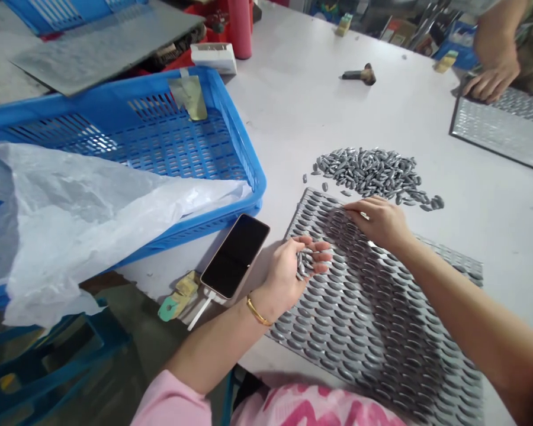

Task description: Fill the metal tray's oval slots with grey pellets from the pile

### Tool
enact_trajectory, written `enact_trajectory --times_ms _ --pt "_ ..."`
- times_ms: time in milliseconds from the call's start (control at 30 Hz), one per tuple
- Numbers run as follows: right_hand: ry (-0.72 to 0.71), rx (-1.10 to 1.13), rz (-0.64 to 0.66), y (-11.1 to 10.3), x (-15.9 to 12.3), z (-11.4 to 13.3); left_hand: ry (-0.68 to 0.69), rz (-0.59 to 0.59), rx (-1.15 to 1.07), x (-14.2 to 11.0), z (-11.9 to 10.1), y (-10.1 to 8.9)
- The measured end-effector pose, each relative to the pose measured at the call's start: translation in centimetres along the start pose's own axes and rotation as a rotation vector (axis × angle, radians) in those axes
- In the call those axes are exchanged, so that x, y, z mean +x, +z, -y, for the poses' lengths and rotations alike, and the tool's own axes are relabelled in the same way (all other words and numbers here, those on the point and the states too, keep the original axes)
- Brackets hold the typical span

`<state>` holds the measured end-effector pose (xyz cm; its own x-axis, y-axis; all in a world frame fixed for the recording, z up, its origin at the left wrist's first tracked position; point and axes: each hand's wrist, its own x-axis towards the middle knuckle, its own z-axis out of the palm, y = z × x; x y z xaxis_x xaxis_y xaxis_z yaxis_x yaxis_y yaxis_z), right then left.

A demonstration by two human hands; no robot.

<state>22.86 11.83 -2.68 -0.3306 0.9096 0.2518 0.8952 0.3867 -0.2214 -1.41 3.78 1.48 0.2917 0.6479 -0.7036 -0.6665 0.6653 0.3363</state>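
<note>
My left hand (291,269) is cupped palm up over the left edge of a flat tray (299,218), holding several small grey oval pieces (302,263). Rows of matching grey ovals cover the tray, which lies at an angle on the table. At its far edge, my right hand (379,222) reaches down with thumb and fingertips pinched together. Whatever is between those fingertips is hidden. Just beyond the tray is a loose pile of grey oval pieces (368,168), with a few strays around it.
A blue plastic basket (244,139) with white plastic sheeting (71,207) stands at left. A phone (235,254) with a cable lies between basket and tray. A dark-handled brush (359,75) lies farther back. At upper right, another person's hand (495,74) touches a second tray (493,127).
</note>
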Motion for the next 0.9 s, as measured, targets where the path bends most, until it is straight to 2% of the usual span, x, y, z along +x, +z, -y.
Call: enact_trajectory --times_ms 233,467,667,833,900 --pt "-0.115 -0.013 0.067 0.4 0.6 -0.5 0.027 0.112 0.091 0.3 1.1 -0.5" --pt "-0.17 -0.163 0.111 0.0 0.8 -0.1 0.002 0.076 0.023 0.8 1.2 -0.5" --pt "-0.192 -0.227 0.134 -0.3 0.8 0.4 0.08 0.116 0.124 0.6 1.3 -0.6" --pt "-0.223 -0.233 0.159 -0.3 0.8 0.0 0.076 0.223 0.177 0.7 1.6 -0.9" --pt "-0.218 -0.2 0.167 -0.4 0.8 -0.4 0.092 0.231 0.164 0.9 1.7 -1.0"
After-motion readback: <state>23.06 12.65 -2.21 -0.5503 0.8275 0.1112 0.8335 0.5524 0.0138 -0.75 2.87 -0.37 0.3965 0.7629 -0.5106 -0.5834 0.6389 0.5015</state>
